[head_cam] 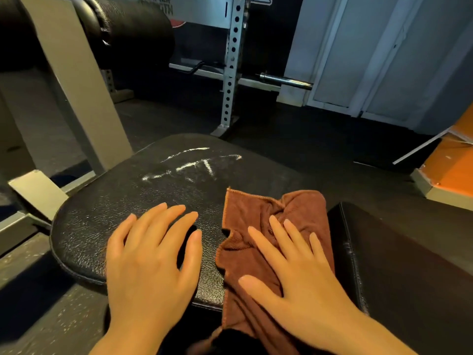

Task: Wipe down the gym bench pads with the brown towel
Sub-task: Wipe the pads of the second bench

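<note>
A person's two bare hands lie on a black gym bench pad (107, 216), its cracked vinyl surface streaked with white chalky marks (192, 165) toward the far end. The left hand (151, 254) rests flat on the bare vinyl, fingers straight and slightly spread, grasping nothing. The right hand (294, 272) presses down on the brown towel (258, 213) with fingers extended and fanned out, released rather than clenched; the cloth is pinned under the palm, not pinched.

The towel lies crumpled on the right side of the pad, just beside the left hand, its stitched hem visible along the upper and left edges. Folds bunch up ahead of the fingertips, and its near end hangs over the pad's front edge. The fabric is a plain reddish brown with a fine ribbed pile.

A second black pad (409, 265) stands just to the right, close against the towel's edge. Behind, a thick black roller pad (133, 34) sits on a grey steel frame (76, 93) at upper left. A perforated rack upright (230, 73) rises at centre, with a barbell sleeve (286, 80) jutting out beside it. An orange block (453, 170) shows at the right edge, on dark rubber flooring (294, 134).
</note>
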Tool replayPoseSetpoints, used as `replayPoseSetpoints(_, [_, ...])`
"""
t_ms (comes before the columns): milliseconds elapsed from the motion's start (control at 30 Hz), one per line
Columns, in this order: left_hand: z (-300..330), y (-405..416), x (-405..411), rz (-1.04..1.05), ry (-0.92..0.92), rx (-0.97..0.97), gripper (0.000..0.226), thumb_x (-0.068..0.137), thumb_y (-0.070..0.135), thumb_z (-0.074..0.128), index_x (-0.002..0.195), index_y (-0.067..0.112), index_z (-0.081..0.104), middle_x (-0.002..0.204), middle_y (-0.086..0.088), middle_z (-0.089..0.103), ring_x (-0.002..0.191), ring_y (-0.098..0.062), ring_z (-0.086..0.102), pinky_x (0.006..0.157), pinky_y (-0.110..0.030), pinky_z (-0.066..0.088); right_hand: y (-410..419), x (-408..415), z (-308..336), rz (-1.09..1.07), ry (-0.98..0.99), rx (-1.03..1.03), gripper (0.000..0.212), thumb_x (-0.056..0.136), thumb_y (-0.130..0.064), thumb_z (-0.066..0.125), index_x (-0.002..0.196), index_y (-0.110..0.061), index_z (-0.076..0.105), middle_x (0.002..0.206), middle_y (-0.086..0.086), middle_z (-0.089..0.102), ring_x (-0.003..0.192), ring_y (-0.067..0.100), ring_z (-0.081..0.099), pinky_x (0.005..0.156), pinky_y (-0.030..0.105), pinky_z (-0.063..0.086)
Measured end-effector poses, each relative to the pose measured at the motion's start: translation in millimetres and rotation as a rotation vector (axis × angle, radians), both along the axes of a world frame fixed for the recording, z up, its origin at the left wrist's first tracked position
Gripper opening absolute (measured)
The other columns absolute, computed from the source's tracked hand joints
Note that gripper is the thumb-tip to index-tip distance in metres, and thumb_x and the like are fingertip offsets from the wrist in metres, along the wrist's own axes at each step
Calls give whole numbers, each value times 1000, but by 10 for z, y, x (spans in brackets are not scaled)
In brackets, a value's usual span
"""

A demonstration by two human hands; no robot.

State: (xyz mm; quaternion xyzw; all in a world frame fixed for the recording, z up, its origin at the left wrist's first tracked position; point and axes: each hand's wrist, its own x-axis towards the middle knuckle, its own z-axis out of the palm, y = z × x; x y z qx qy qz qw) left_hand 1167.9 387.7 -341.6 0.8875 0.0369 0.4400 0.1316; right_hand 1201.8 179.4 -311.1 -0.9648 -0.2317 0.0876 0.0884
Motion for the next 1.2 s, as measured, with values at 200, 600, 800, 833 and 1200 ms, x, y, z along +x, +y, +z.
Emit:
replayPoseSetpoints(200, [23,-25,18,-16,25,-8,37,96,35,44,106,19,76,117,1,71,120,-24,61,105,-52,35,18,624,46,-89,35,11,101,53,-98,3,147,-61,-2,162,-15,-19,149,13,-22,118,55,-15])
replayPoseSetpoints(600, [23,-48,87,46,28,19,32,92,34,52,103,18,78,114,-1,72,115,-27,65,96,-52,44,-68,2052,18,-254,-65,21,81,86,-83,22,155,-41,16,166,-2,9,151,25,11,118,61,6])
replayPoseSetpoints(800, [23,-53,78,38,8,-23,35,93,36,50,100,16,78,109,-2,74,110,-28,68,91,-51,48,-35,1546,-55,-139,-72,-28,69,95,-68,23,156,-40,5,166,-5,-3,152,25,-5,120,56,-4])
replayPoseSetpoints(833, [29,-51,71,30,1,-24,34,93,35,51,100,15,78,108,-2,74,109,-28,68,90,-51,49,-16,1391,-59,-113,-67,-29,69,94,-68,22,156,-42,4,166,-6,-4,152,24,-6,120,55,-5])
replayPoseSetpoints(1200, [49,-19,30,-18,-19,-2,33,94,34,49,102,16,76,109,-1,72,108,-26,66,97,-52,44,308,-17,98,91,51,-20,90,60,-86,-7,145,-59,-16,156,-21,-31,143,14,-36,116,52,-22])
